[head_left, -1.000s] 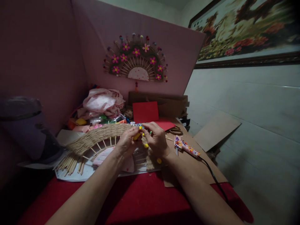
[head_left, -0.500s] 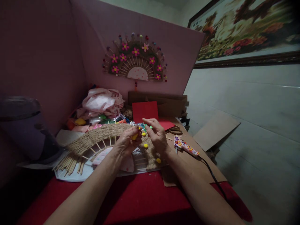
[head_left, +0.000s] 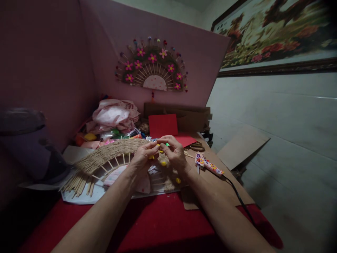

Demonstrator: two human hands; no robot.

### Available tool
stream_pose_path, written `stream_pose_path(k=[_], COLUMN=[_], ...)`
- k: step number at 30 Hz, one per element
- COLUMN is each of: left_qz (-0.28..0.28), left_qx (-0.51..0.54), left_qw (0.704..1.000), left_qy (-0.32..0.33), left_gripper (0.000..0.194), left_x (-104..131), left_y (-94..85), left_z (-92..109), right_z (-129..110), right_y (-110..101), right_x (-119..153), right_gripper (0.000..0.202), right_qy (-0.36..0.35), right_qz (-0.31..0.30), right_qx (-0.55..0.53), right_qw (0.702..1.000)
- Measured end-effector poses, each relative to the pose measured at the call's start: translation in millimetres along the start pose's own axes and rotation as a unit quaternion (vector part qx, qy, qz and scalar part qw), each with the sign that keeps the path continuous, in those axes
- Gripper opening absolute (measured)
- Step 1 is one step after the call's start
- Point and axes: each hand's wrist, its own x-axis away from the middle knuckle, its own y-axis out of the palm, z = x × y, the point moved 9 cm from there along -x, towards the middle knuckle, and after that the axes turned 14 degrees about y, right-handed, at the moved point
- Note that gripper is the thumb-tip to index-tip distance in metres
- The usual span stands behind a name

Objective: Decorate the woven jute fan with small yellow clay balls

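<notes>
My left hand (head_left: 142,156) is closed around a soft yellow lump of modelling clay (head_left: 151,157), part of which shows below the fingers. Its fingertips meet those of my right hand (head_left: 174,154) at a small yellow bit of clay (head_left: 158,145), which the right thumb and fingers pinch. Both hands hover over a half-round fan (head_left: 113,154) woven from twine on thin sticks, with a pale dotted fabric centre. Small flattened yellow balls (head_left: 163,163) sit on the fan's right side, one of them (head_left: 178,180) near its lower end.
A flower-patterned glue gun (head_left: 207,165) with a black cord lies on cardboard at the right. Loose sticks (head_left: 79,186) lie at the left. Behind are red card (head_left: 163,124), crumpled pink cloth (head_left: 116,114) and bagged materials. A finished flowered fan (head_left: 152,65) hangs on the pink board.
My right hand has moved left and its raised fingers have come down to meet the left fingertips at the yellow clay. The left hand has shifted only slightly.
</notes>
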Motion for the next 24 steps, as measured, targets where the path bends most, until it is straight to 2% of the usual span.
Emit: stream_pose_path(k=[2, 4, 10, 18, 24], left_qz=[0.006, 0.010, -0.015, 0.032, 0.048], left_qx=[-0.011, -0.010, -0.010, -0.049, -0.065], left_qw=[1.000, 1.000, 0.999, 0.996, 0.995], left_qy=[-0.001, 0.013, 0.041, 0.061, 0.056], left_gripper=[0.039, 0.033, 0.035, 0.034, 0.042], left_x=[0, -1, -3, -3, -6], left_y=[-1.6, -3.0, 1.6, -7.6, -14.2], left_z=[0, 2, 6, 14, 15], right_z=[1, 0, -3, 4, 6], right_y=[-2, -3, 1, -7, -10], right_x=[-1, -1, 1, -1, -2], right_gripper=[0.015, 0.016, 0.016, 0.017, 0.018], right_qy=[0.000, 0.000, -0.005, 0.018, 0.026], right_qz=[0.007, 0.009, -0.006, 0.037, 0.061], right_qx=[-0.001, -0.001, -0.013, 0.003, 0.009], right_qw=[1.000, 1.000, 1.000, 0.999, 0.998])
